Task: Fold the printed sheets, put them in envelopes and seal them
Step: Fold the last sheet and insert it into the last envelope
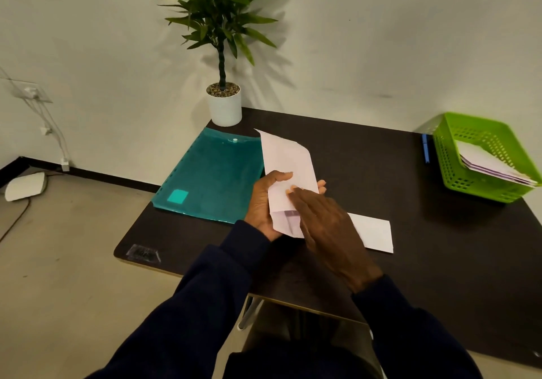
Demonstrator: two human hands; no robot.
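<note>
Head view: left hand (264, 202) grips envelope (289, 161) above table (381, 173), thumb clamped on it. Right hand (328, 226) presses its face, fingers straight. Filled envelopes (487, 161) lie in green basket (475, 186); white piece (375, 235) waits. Sealing probably pending.

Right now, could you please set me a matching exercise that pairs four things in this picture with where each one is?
Things:
1. envelope
2. teal folder
3. green basket
4. potted plant

Places:
A. at the far right of the table, with papers inside
B. held in the left hand, above the table
C. at the table's back edge, by the wall
D. lying flat on the left part of the table

Pairs: 1-B, 2-D, 3-A, 4-C.
</note>
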